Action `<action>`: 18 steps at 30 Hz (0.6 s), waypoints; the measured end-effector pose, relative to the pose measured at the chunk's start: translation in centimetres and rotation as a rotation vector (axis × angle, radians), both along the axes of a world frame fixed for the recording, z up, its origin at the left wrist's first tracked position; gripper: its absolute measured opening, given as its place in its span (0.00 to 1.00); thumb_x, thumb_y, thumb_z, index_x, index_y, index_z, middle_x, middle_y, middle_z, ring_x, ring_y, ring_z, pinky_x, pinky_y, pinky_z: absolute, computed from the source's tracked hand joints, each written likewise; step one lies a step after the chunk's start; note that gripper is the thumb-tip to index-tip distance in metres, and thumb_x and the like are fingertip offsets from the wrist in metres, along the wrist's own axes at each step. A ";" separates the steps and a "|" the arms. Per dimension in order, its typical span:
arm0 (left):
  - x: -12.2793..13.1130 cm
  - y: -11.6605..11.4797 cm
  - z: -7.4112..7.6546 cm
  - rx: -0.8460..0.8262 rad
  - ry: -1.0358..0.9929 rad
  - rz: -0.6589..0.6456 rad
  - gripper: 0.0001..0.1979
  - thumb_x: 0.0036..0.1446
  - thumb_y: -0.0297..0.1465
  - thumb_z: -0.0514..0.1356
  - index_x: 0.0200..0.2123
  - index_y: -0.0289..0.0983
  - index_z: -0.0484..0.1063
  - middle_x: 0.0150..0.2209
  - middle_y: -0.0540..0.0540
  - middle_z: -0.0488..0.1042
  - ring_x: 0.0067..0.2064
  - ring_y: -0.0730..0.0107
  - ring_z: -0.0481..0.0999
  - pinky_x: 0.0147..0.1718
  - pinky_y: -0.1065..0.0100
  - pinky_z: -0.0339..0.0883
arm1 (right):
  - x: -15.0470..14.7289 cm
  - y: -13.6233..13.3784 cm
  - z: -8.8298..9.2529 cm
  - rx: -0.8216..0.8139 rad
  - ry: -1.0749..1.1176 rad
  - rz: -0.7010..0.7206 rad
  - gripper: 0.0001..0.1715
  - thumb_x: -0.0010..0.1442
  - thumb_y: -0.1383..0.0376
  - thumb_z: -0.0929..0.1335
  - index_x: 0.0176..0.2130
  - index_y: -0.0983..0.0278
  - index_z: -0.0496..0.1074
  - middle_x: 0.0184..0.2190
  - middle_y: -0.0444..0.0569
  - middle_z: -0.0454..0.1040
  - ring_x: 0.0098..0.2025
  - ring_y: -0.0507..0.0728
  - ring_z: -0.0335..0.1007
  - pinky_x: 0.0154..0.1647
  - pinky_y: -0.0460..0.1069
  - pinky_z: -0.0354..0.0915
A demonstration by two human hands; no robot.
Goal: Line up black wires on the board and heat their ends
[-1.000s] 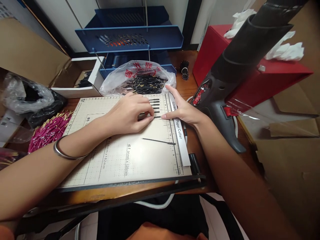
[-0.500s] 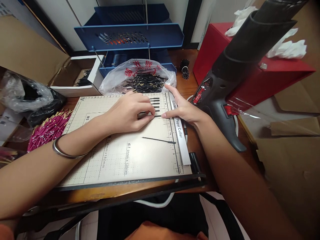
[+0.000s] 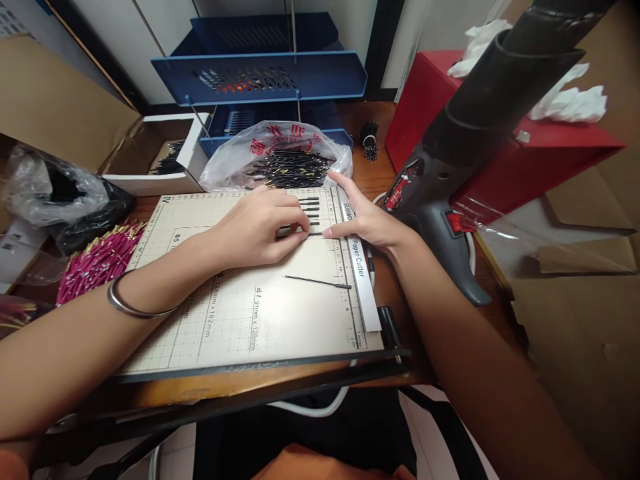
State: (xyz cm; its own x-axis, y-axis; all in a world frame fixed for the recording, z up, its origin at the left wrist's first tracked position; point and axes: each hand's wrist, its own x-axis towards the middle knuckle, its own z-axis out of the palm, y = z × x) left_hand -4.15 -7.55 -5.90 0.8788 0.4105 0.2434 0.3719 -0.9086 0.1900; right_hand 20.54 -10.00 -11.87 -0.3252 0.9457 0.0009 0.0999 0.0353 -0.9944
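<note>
My left hand (image 3: pixel 265 223) rests on the cream board of the paper cutter (image 3: pixel 300 320), thumb and forefinger pinched on a thin black wire (image 3: pixel 315 233). My right hand (image 3: pixel 367 217) spans the labelled guide strip (image 3: pixel 367 287), thumb and forefinger spread apart. Its thumb tip touches the right end of that wire, while the forefinger reaches the board's far edge. Beyond the pinched wire, several black wire ends (image 3: pixel 313 207) lie in a spaced row, partly covered by my left hand. A single black wire (image 3: pixel 317 282) lies loose nearer to me.
Behind the board sits a plastic bag of black wires (image 3: pixel 295 167). Magenta wires (image 3: pixel 100 263) are piled at left, near a white box (image 3: pixel 193 150). A heat gun (image 3: pixel 445 173) stands at right before a red box (image 3: pixel 560 150). Blue trays (image 3: pixel 260 73) stand at the back.
Both hands keep their places on the board and the wires lie as before. Only the camera view has shifted slightly.
</note>
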 end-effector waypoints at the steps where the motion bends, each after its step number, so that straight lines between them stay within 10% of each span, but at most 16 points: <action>1: 0.0 0.0 0.0 -0.003 0.002 0.000 0.10 0.67 0.33 0.59 0.38 0.39 0.81 0.36 0.44 0.82 0.37 0.62 0.76 0.42 0.59 0.64 | 0.0 0.0 0.0 0.001 -0.001 0.000 0.78 0.43 0.58 0.83 0.79 0.54 0.45 0.81 0.49 0.45 0.82 0.70 0.41 0.85 0.65 0.37; 18: 0.0 0.2 -0.1 -0.007 -0.024 -0.001 0.11 0.66 0.34 0.59 0.37 0.38 0.81 0.35 0.44 0.82 0.36 0.62 0.76 0.41 0.60 0.65 | -0.2 0.1 0.0 0.002 -0.022 -0.031 0.78 0.41 0.59 0.82 0.79 0.59 0.45 0.81 0.51 0.45 0.82 0.70 0.44 0.85 0.63 0.41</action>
State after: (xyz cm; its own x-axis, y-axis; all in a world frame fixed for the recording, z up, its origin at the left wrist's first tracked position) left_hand -4.17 -7.31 -6.04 0.8730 0.4114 0.2619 0.3661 -0.9076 0.2054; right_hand 20.37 -9.91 -11.83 -0.2955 0.9553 -0.0046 0.1233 0.0333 -0.9918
